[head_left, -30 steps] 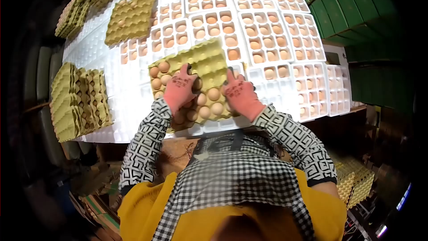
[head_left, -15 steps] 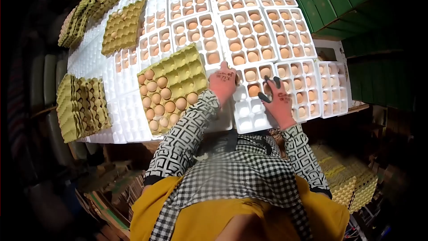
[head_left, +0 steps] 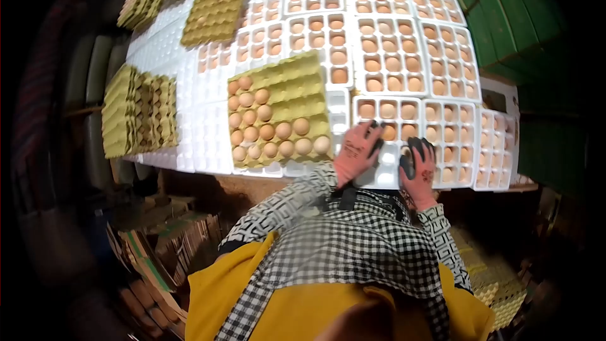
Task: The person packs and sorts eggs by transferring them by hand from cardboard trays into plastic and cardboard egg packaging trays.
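Observation:
Both my hands wear pink gloves with dark fingertips. My left hand (head_left: 358, 151) is over the left side of a white foam egg tray (head_left: 386, 178), fingers curled down; whatever they hold is hidden. My right hand (head_left: 419, 169) is at that tray's right side, thumb and fingers closed around a pale egg (head_left: 405, 151). Brown eggs (head_left: 387, 110) fill the tray's far row, and bare cups show nearer me. To the left lies a yellow-green pulp tray (head_left: 293, 91), with eggs along its left and near sides and bare hollows elsewhere.
More foam trays (head_left: 390, 89) with eggs cover the table behind and right. Stacked pulp trays (head_left: 140, 113) stand at the left, another pulp tray (head_left: 218, 11) farther back. Green boxes (head_left: 505, 19) rise at the right. Flattened cardboard (head_left: 158, 240) is below the table edge.
The view has shifted, moving the table leftward to rightward in frame. My left hand has come from beside the pulp tray onto the foam tray; my right hand has drawn nearer me.

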The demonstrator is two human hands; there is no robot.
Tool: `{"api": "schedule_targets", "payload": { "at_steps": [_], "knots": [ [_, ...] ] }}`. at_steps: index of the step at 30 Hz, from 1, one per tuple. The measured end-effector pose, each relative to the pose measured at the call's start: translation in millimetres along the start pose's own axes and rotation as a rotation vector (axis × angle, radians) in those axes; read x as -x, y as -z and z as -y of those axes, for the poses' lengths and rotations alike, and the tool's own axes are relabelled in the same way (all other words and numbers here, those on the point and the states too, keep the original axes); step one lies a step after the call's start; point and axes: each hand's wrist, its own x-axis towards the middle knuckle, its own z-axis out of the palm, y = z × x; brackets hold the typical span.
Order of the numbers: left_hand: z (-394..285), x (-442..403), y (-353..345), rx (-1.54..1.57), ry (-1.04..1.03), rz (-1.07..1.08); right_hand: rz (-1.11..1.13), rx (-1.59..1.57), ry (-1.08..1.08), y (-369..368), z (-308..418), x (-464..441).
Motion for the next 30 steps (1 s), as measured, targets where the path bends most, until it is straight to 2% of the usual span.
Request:
{"api": "schedule_targets", "payload": {
  "at_steps": [3, 5, 7, 9, 11, 12, 13, 15, 16, 17, 18, 19, 21, 22, 23, 25, 26, 27, 29, 30],
  "knots": [
    [9, 26, -17, -0.120, -0.161, 0.043, -0.068, 0.017, 0.009, 5, 4, -6],
    [-6, 32, 21, -0.068, -0.222, -0.014, -0.133, -0.002, 0.046, 14, 34, -26],
    [-2, 41, 67, 0.011, -0.214, -0.150, -0.188, -0.223, 0.029, 3, 68, -40],
    [26, 49, 122, -0.079, -0.177, -0.241, 0.081, -0.493, -0.053, -11, 118, -65],
    [63, 59, 167, -0.331, 0.038, -0.189, 0.147, -0.162, 0.248, -26, 174, -97],
    [75, 66, 183, -0.414, 0.117, -0.091, 0.185, -0.006, 0.343, -49, 189, -109],
    [99, 70, 187, -0.417, 0.024, 0.027, 0.228, 0.152, 0.441, -76, 196, -117],
    [131, 71, 182, -0.351, -0.064, 0.095, 0.278, 0.396, 0.647, -118, 195, -128],
    [136, 69, 186, -0.327, -0.113, 0.099, 0.444, 0.356, 0.587, -105, 209, -140],
    [141, 69, 189, -0.305, -0.162, 0.103, 0.469, 0.307, 0.604, -99, 207, -148],
    [143, 70, 193, -0.278, -0.206, 0.106, 0.422, 0.014, 0.493, -82, 206, -146],
    [140, 74, 203, 0.019, -0.100, 0.012, 0.363, -0.273, 0.381, -64, 204, -144],
    [127, 88, 225, 0.611, 0.116, -0.169, 0.354, -0.843, -0.046, -36, 200, -130],
    [126, 88, 229, 0.414, 0.065, -0.201, 0.347, -0.596, 0.018, -27, 208, -122],
    [119, 91, 224, 0.214, 0.079, -0.055, 0.293, -0.153, 0.295, -29, 219, -118],
    [101, 79, 209, -0.203, 0.073, 0.223, 0.508, 0.357, 0.281, -68, 237, -102],
    [110, 77, 188, -0.398, -0.020, 0.295, 0.425, 0.587, 0.431, -96, 230, -92],
    [108, 71, 180, -0.588, -0.127, 0.351, 0.534, 0.617, 0.456, -101, 239, -98],
    [117, 63, 171, -0.624, -0.207, 0.473, 0.585, 0.564, 0.404, -89, 241, -105],
    [114, 60, 185, -0.441, -0.092, 0.442, 0.516, 0.298, 0.286, -74, 242, -104]
  ]
}}
